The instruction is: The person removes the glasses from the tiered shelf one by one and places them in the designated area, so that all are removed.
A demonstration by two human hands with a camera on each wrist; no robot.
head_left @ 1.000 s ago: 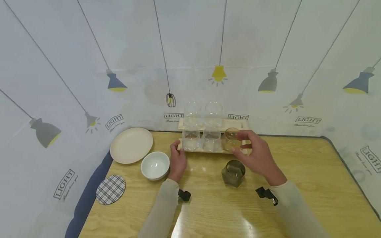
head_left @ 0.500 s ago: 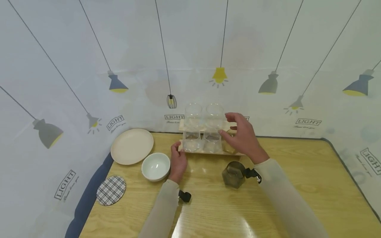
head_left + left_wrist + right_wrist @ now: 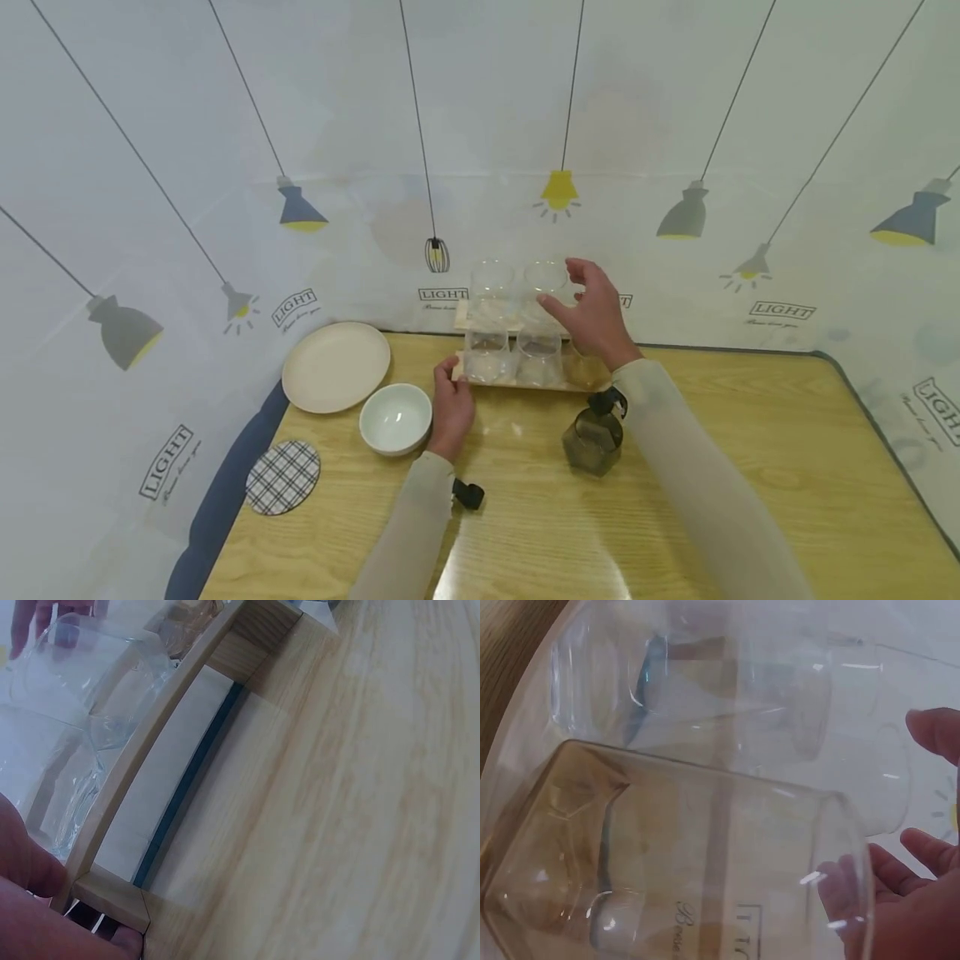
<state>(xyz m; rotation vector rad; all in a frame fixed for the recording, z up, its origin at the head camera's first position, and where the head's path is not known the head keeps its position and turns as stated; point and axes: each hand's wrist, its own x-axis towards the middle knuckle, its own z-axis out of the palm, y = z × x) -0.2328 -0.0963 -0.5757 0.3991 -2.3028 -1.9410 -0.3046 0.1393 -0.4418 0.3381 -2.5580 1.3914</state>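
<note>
A two-tier wooden rack [image 3: 517,383] stands at the back of the table. Two clear glasses [image 3: 491,283] stand on its upper shelf and two more [image 3: 483,354] on the lower shelf. An amber glass [image 3: 581,367] sits at the lower right, large in the right wrist view [image 3: 705,855]. My right hand [image 3: 592,312] hovers with fingers spread beside the upper right clear glass [image 3: 543,279], holding nothing. My left hand [image 3: 452,404] pinches the rack's left end [image 3: 112,892], thumb on top. A dark grey glass [image 3: 592,440] stands on the table in front.
A cream plate [image 3: 336,367], a white bowl [image 3: 395,417] and a plaid coaster [image 3: 282,477] lie to the left. A lamp-print cloth [image 3: 750,125] hangs right behind the rack. Bare wood [image 3: 750,467] stretches to the right.
My right hand let go of the amber glass on the lower shelf and rose toward the upper right clear glass. The left hand stayed at the rack's end.
</note>
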